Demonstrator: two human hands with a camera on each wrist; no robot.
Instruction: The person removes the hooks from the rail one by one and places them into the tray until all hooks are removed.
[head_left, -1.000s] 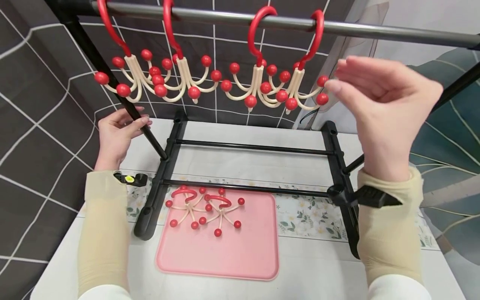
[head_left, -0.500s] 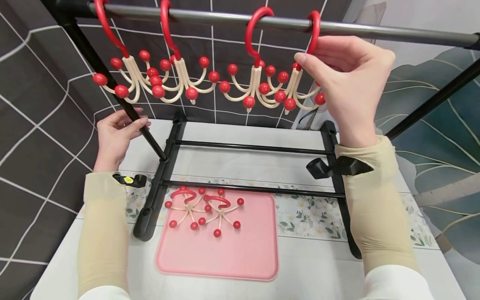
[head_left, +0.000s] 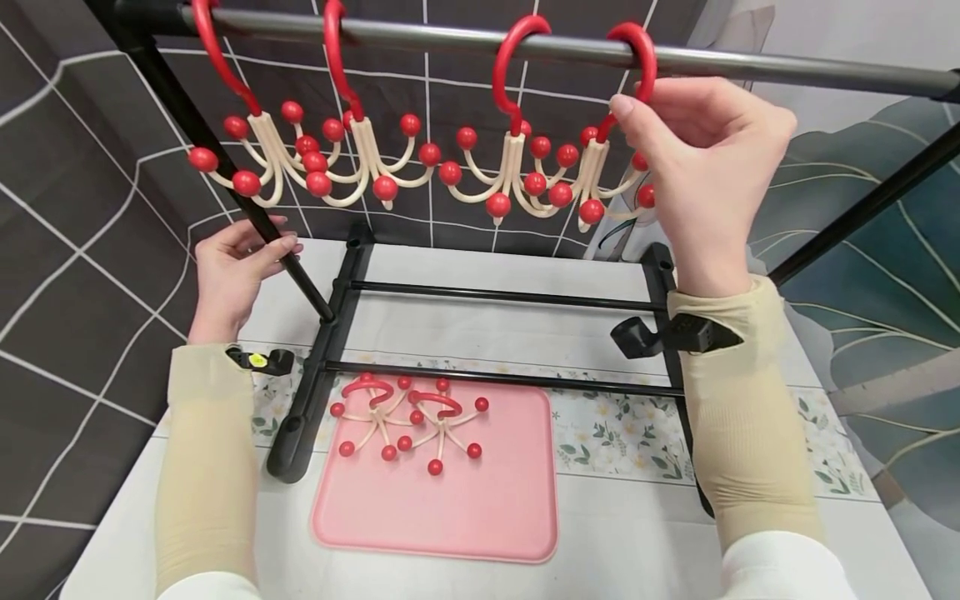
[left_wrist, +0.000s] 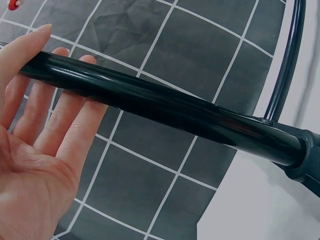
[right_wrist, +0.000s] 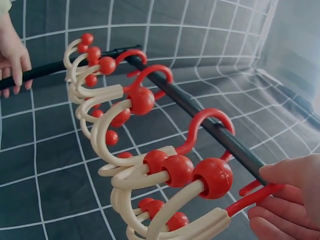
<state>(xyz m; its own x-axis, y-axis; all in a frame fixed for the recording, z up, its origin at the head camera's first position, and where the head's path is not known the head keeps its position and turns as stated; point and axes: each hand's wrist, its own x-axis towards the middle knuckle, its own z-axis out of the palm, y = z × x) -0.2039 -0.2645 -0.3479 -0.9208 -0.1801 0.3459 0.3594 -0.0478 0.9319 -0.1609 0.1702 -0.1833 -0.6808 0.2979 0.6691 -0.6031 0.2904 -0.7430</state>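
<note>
My right hand (head_left: 708, 158) pinches the red hook (head_left: 648, 73) of the rightmost hanger (head_left: 592, 162) between thumb and fingers. This rotary hook hanger has beige curved arms tipped with red balls, and hangs from the rack's top rail (head_left: 450, 37). In the right wrist view the thumb lies on the hook (right_wrist: 247, 200) right beside the rail. To the left, three like hangers (head_left: 512, 162) hang from the same rail. My left hand (head_left: 228, 271) holds the rack's left black post (head_left: 198, 133); in the left wrist view its fingers pass behind the post (left_wrist: 165, 102), thumb in front.
A pink tray (head_left: 450, 525) on the white table carries two more such hangers (head_left: 442, 425) lying at its upper left. The rack's lower crossbars (head_left: 510, 293) run between its feet (head_left: 296, 442). Dark checked cloth (head_left: 67, 250) covers the left and back.
My right hand has moved left from beside the rightmost hanger and taken its hook. Since half a second ago that hook has turned slightly to the right. My left hand stays on the post.
</note>
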